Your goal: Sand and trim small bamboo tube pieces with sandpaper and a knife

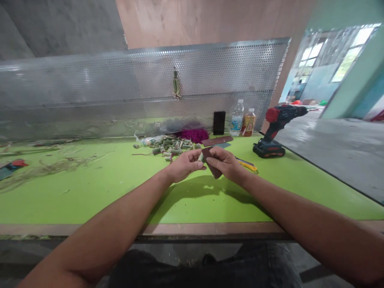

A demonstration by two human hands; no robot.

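Dark brown sandpaper sheet, matte and flat, clamped in right-hand fingers; left-hand fingers pinched around a short pale stem piece touching it.

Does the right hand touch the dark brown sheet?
Touching: the head view shows the right hand with its fingers pressed onto the dark brown sheet, whose lower end hangs below them.

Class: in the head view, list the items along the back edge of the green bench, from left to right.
Cut green stem pieces, magenta fibre bundle, upright black rectangular device, plastic water bottle, small amber-drink bottle, red-and-black cordless drill
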